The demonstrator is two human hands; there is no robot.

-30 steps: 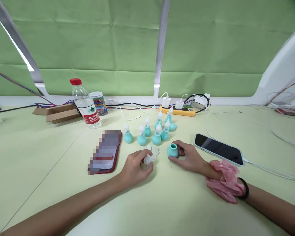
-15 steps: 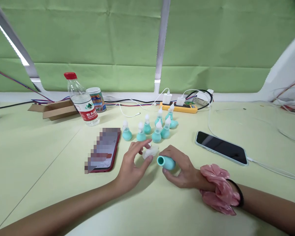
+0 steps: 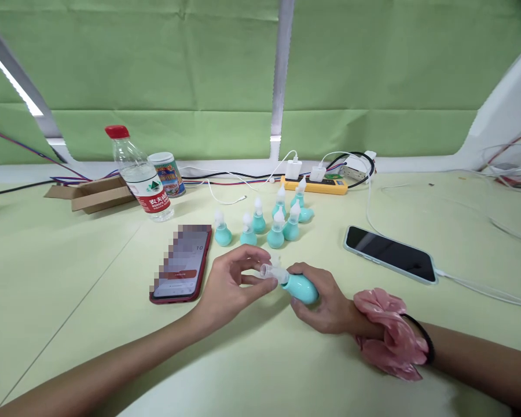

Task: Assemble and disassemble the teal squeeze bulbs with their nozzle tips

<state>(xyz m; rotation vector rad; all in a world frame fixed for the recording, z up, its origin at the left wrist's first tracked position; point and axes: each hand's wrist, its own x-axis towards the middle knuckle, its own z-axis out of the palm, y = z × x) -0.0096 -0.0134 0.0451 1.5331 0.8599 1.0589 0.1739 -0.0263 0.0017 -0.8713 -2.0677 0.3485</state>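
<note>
Left hand (image 3: 228, 282) pinches a clear plastic tube (image 3: 269, 273) at the neck of a teal squeeze bulb (image 3: 303, 289); right hand (image 3: 325, 298) clamped round the bulb. It's tipped sideways, probably to line up neck and tube. Hands apart, near me. Count, left to right: one water bottle (image 3: 145, 188), one red-cased phone (image 3: 192, 255), seven nozzle-topped bulbs (image 3: 275, 237) upright, one bulb lying over (image 3: 306, 215), one cabled phone (image 3: 391, 253).
</note>
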